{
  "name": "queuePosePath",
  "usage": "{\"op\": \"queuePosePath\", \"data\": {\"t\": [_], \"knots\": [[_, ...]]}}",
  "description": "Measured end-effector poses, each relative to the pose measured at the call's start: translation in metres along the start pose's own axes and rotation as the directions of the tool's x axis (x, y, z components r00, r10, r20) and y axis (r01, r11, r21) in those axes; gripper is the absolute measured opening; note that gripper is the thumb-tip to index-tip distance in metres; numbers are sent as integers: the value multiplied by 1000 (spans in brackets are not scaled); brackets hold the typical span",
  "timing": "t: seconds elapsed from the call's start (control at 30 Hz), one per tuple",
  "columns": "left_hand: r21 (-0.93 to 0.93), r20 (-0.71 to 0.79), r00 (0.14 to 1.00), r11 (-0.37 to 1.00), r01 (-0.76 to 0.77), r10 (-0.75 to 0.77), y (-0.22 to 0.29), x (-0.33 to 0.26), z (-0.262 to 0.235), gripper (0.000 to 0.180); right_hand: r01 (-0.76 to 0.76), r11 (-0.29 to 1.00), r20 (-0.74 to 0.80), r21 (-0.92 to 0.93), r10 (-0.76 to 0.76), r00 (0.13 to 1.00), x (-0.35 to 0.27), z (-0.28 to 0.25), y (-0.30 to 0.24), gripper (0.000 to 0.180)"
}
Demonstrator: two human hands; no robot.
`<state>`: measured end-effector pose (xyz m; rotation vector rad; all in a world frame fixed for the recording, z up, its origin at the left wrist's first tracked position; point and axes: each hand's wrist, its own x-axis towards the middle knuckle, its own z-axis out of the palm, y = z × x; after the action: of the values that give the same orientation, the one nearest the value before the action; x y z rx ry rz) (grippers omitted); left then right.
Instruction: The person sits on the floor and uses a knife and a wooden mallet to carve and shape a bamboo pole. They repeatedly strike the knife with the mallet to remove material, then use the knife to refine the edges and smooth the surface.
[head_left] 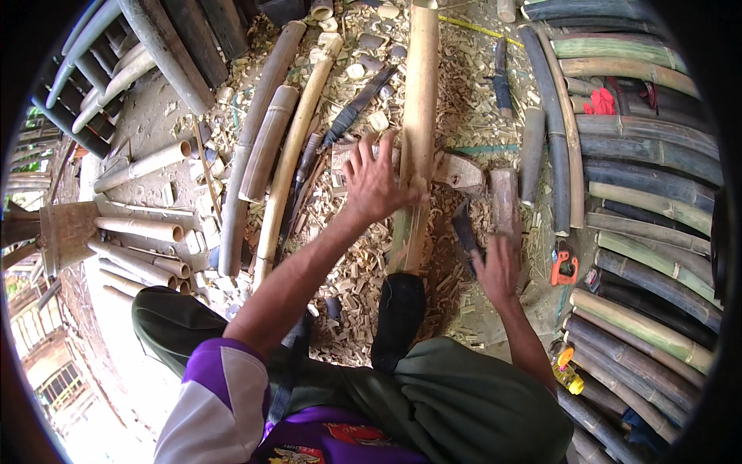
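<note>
Two hands at work, head view: left hand (376, 184) open, fingers spread, pressing the upright-running bamboo pole (420, 116); right hand (497, 267) gripping a chopper (466, 232) beside it. Judged best: pin pole firmly, fingers clear of blade, knee (398, 309) bracing its near end.

Bamboo pole (418, 131) between cut culms (267, 143) left and stacked culms (649, 201) right.
</note>
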<state>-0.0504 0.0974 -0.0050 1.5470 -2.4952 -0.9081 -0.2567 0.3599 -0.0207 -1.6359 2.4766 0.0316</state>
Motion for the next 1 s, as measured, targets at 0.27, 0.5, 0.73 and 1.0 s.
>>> {"op": "queuePosePath", "data": {"t": [0.27, 0.5, 0.73, 1.0], "knots": [[-805, 150, 903, 480, 348, -404, -27, -65, 24, 65, -80, 939, 126, 333, 40, 991, -13, 5, 3, 38], [-893, 426, 904, 143, 428, -41, -18, -92, 67, 98, -604, -248, 608, 757, -70, 791, 10, -90, -89, 24], [-904, 427, 904, -21, 427, 28, -18, -74, 89, 78, -716, -192, 668, 671, -263, 696, 37, -87, -99, 23], [-942, 334, 940, -65, 330, -73, 1, -80, 87, 71, -694, -143, 668, 706, -189, 719, 36, -75, -95, 20]]}}
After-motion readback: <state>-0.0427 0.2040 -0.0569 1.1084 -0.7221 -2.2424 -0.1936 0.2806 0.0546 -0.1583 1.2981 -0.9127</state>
